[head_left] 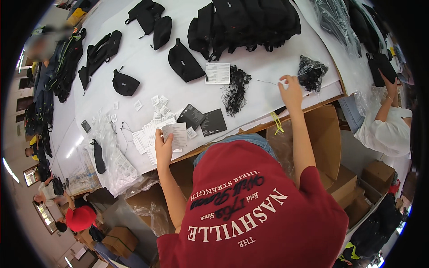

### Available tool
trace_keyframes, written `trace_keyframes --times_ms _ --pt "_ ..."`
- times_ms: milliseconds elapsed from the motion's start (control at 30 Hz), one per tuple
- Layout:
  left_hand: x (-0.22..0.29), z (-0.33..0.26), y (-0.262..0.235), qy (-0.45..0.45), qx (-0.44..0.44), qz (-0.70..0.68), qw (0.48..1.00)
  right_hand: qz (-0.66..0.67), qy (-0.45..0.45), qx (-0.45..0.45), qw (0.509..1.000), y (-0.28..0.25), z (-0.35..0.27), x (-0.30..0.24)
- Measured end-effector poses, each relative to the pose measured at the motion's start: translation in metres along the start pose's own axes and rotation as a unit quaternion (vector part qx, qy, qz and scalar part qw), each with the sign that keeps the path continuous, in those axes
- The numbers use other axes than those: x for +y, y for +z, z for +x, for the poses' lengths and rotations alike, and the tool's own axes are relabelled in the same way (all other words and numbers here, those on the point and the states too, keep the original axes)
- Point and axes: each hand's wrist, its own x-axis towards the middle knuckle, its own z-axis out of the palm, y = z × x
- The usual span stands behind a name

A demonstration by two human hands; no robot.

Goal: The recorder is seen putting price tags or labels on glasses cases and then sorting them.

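My left hand [164, 148] is closed on a white printed paper card [177, 135] above the near edge of the table. Under and beside it lie many loose white paper cards [142, 142] and two black hang tags, one [191, 116] overlapping the other [214, 123]. Farther right, my right hand [291, 93] pinches one end of a thin string [267, 82], raised over the tabletop. Between the hands is a tangled bundle of black strings [235, 91], with another white printed card [217, 73] at its left. A clear bag of black strings [312, 73] sits just beyond my right hand.
Black pouches [185, 61] and a heap of black bags [257, 22] cover the far side of the white table [147, 62]. A plastic bag of white labels [114, 156] lies at the left. Cardboard boxes [324, 134] stand below the edge; a co-worker [386, 125] is at right.
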Motion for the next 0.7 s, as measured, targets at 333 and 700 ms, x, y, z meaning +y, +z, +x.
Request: trace_keyframes --times_ms 333,700 --pt "0.074 -0.032 0.035 0.042 -0.054 -0.010 0.998 -0.062 -0.127 -0.165 0.976 0.056 0.020 -0.012" --pt "0.127 -0.070 0.071 0.228 -0.024 0.034 0.973 0.416 -0.094 -0.287 0.858 -0.050 -0.060 -0.166"
